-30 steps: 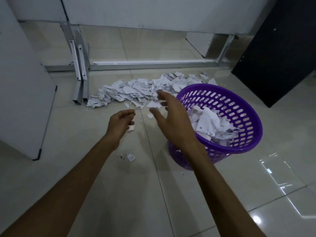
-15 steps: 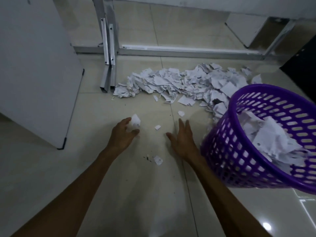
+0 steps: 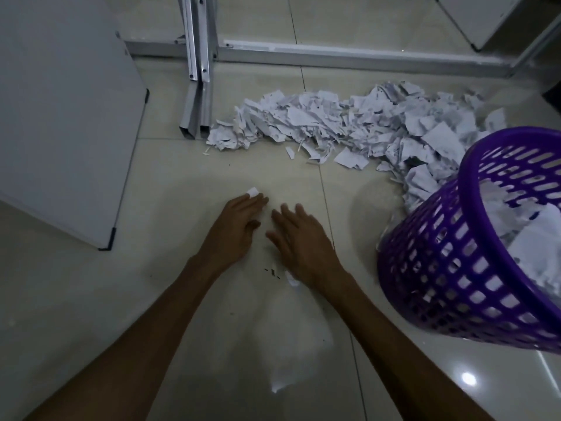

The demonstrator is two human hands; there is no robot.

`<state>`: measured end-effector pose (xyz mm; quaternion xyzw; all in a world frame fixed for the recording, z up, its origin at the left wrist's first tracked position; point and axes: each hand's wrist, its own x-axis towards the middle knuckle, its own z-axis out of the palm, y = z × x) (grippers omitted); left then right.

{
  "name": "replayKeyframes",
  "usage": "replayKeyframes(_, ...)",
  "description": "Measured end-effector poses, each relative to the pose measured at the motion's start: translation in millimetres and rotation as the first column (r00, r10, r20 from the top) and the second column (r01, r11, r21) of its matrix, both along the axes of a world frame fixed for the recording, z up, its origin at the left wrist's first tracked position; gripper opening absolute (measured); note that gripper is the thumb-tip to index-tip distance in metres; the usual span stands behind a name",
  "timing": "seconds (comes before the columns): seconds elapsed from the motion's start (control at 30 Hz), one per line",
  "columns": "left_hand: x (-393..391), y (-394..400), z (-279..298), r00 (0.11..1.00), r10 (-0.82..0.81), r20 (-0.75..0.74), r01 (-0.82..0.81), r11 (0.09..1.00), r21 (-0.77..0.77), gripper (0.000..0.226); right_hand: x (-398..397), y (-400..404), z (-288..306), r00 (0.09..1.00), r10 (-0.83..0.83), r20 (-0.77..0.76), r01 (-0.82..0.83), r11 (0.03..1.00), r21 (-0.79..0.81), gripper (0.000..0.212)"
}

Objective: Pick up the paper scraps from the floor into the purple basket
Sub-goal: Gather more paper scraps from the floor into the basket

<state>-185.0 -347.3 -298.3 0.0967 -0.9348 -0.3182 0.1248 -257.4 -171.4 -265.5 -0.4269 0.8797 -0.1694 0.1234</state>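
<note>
Head view: both hands reach down over the tiled floor (image 3: 91, 299), close together but apart. The left hand (image 3: 233, 229) lies palm down, its fingers (image 3: 255, 202) pressed side by side, with a small white scrap (image 3: 253, 191) showing at their tips; whether it is pinched or only touched I cannot tell. The right hand (image 3: 300, 238) is also palm down, fingers loosely spread and holding nothing. Another scrap (image 3: 290, 278) lies on the floor just beside the right wrist. The big heap of paper scraps (image 3: 349, 123) is farther off, stretching from a metal frame leg (image 3: 197, 71) to the purple basket (image 3: 449, 268) on the right. The basket is partly filled with paper. A white board (image 3: 60, 117) stands on the left
</note>
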Motion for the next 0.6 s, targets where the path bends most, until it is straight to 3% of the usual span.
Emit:
replayKeyframes(0.1, 2, -14, 7, 0.998, -0.027, 0.051, 0.029, 0.999, -0.034, 0.05, 24, 22, -8, 0.998, 0.056, 0.019, -0.055, 0.998, -0.041, 0.069)
replayKeyframes(0.23, 11, -12, 7, 0.997, -0.027, 0.075, 0.036, 0.993, -0.113, 0.043, 32, 56, -7, 0.99, 0.136, 0.044, -0.129, 0.982, -0.137, 0.058)
replayKeyframes(0.37, 25, 5, 6, 0.998, 0.018, 0.063, -0.011, 0.993, -0.116, 0.039, 18, 71, -10, 0.972, 0.218, 0.09, -0.205, 0.97, -0.131, 0.057)
replayKeyframes(0.47, 29, 10, 17, 0.999, -0.029, -0.019, 0.027, 0.995, -0.1, 0.029, 12, 67, -11, 0.97, 0.224, 0.094, -0.206, 0.964, -0.169, 0.045)
replayKeyframes(0.6, 38, -1, 19, 0.989, -0.149, -0.013, 0.148, 0.985, -0.084, 0.036, 11, 58, -8, 0.979, 0.202, 0.035, -0.192, 0.963, -0.191, 0.025)
